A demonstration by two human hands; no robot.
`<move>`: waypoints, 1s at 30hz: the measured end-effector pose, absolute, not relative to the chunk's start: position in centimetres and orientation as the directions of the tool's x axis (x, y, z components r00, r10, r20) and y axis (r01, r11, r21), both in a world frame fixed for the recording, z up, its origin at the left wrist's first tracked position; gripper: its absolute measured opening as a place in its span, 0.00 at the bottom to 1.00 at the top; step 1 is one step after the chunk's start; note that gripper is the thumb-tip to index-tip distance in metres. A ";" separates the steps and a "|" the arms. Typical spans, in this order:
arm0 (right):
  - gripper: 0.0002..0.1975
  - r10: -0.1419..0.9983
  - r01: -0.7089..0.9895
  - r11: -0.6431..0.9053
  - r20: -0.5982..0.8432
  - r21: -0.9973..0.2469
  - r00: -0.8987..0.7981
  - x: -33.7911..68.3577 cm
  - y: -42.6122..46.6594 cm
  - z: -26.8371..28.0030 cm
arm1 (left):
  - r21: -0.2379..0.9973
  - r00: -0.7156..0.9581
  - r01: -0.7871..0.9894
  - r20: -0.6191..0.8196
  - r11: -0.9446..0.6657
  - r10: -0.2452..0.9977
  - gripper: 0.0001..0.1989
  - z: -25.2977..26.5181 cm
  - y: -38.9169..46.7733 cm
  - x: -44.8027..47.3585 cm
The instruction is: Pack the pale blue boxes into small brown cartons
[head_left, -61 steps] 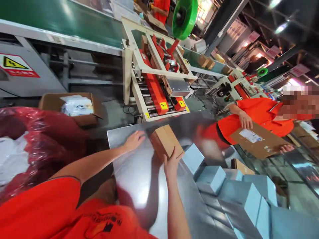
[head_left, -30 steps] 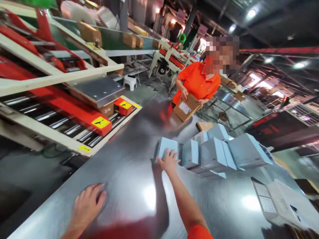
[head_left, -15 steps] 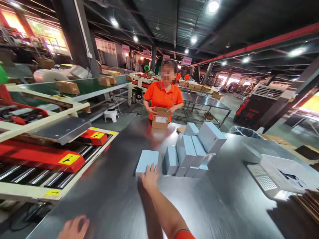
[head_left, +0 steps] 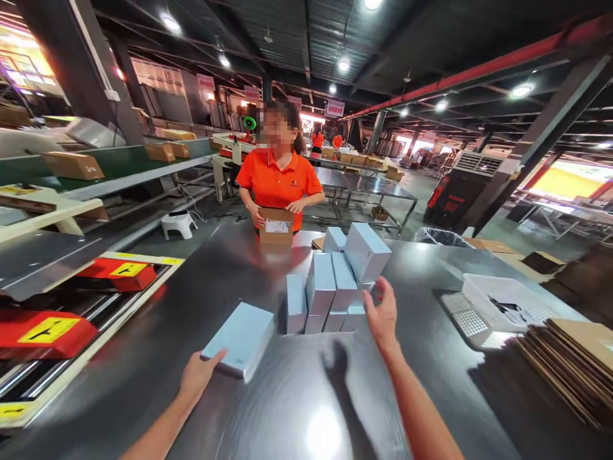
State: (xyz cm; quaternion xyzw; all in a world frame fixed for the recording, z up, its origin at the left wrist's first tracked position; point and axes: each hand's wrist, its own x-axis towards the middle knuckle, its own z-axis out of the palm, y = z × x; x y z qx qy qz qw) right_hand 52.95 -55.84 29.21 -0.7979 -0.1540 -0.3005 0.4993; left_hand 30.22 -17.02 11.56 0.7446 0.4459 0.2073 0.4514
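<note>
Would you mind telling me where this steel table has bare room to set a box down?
Bare steel lies in front of the right hand, between the flat blue box and the cardboard stack. It is crowded around the standing blue boxes and white basket.

- Flat box (head_left: 241,338) near the desk's near-left edge: pale blue, plain.
- Stacked boxes (head_left: 335,281) at desk centre: same pale blue.
- Desk (head_left: 297,409): dark grey metal, glossy, white light glare.
- Carton (head_left: 276,229) at far edge: brown, white label.
- Co-worker's shirt (head_left: 279,179): bright orange.
- Basket (head_left: 498,305) toward right edge: white mesh.
- Flat cardboard sheets (head_left: 569,364) at right edge: brown.
- Roller machine (head_left: 48,329) off left edge: red blocks, yellow stickers.
</note>
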 end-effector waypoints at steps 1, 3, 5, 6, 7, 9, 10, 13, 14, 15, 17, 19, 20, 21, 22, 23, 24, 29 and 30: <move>0.44 -0.076 0.535 -0.490 0.644 -0.689 0.761 55.0 -56.6 31.7 | 0.887 0.484 0.446 -0.125 -0.121 0.866 0.25 11.7 -17.4 30.4; 0.56 -0.039 0.468 -0.525 0.569 -0.711 0.822 58.5 -56.7 35.3 | 0.929 0.419 0.367 -0.211 0.048 0.883 0.26 12.5 -17.9 31.2; 0.60 -0.007 0.368 -0.538 0.441 -0.758 0.898 60.8 -55.9 36.8 | 0.938 0.354 0.297 -0.280 0.177 0.892 0.28 14.2 -18.0 32.3; 0.59 -0.014 0.335 -0.526 0.402 -0.782 0.916 61.5 -55.6 36.9 | 0.942 0.332 0.276 -0.281 0.192 0.901 0.28 15.3 -17.9 33.0; 0.58 -0.040 0.323 -0.491 0.391 -0.809 0.919 62.0 -55.6 36.7 | 0.951 0.314 0.259 -0.249 0.170 0.916 0.28 16.5 -17.8 33.6; 0.56 -0.137 0.369 -0.350 0.436 -0.861 0.889 62.7 -56.6 35.3 | 0.975 0.289 0.221 -0.095 0.031 0.953 0.30 19.1 -17.7 35.1; 0.56 -0.197 0.411 -0.262 0.466 -0.873 0.863 63.1 -57.6 34.4 | 0.975 0.282 0.207 0.017 -0.078 0.959 0.31 20.5 -18.0 35.9; 0.61 -0.351 0.484 -0.081 0.479 -0.871 0.805 64.6 -61.5 30.8 | 0.883 0.321 0.203 0.347 -0.422 0.881 0.40 24.0 -20.3 39.0; 0.62 -0.382 0.462 -0.069 0.451 -0.884 0.807 65.1 -62.7 29.3 | 0.843 0.375 0.201 0.405 -0.499 0.834 0.43 24.8 -21.7 40.2; 0.61 -0.408 0.419 -0.067 0.408 -0.906 0.817 65.5 -63.6 27.7 | 0.811 0.457 0.195 0.423 -0.552 0.782 0.45 25.4 -23.2 41.4; 0.56 -0.439 0.271 -0.118 0.295 -0.955 0.848 65.7 -64.4 24.1 | 0.764 0.636 0.175 0.393 -0.620 0.664 0.42 26.0 -26.2 43.3; 0.50 -0.427 0.103 -0.211 0.187 -0.972 0.885 65.0 -63.7 20.4 | 0.737 0.745 0.146 0.357 -0.660 0.564 0.38 26.1 -28.4 44.4; 0.48 -0.404 0.037 -0.254 0.141 -0.967 0.904 64.3 -62.8 18.6 | 0.735 0.768 0.131 0.349 -0.665 0.537 0.39 26.0 -29.0 44.8; 0.46 -0.380 -0.004 -0.277 0.106 -0.961 0.919 63.5 -61.7 17.0 | 0.744 0.775 0.120 0.343 -0.658 0.530 0.41 25.8 -29.2 44.9; 0.46 -0.360 -0.025 -0.288 0.085 -0.957 0.929 62.6 -60.4 15.5 | 0.759 0.774 0.111 0.339 -0.641 0.535 0.44 25.7 -29.1 44.9; 0.45 -0.343 -0.027 -0.287 0.077 -0.958 0.936 61.6 -59.0 14.3 | 0.776 0.771 0.102 0.334 -0.623 0.543 0.46 25.5 -28.6 44.8; 0.45 -0.328 -0.016 -0.282 0.081 -0.959 0.941 60.5 -57.6 13.4 | 0.788 0.766 0.096 0.332 -0.609 0.550 0.47 25.2 -27.9 44.7; 0.42 -0.249 0.024 -0.334 0.113 -0.942 0.962 55.4 -51.2 11.5 | 0.781 0.731 0.108 0.357 -0.615 0.582 0.43 24.5 -22.2 43.1; 0.41 -0.232 0.027 -0.350 0.115 -0.936 0.966 54.6 -49.9 11.3 | 0.783 0.729 0.119 0.348 -0.610 0.590 0.44 24.5 -20.8 42.7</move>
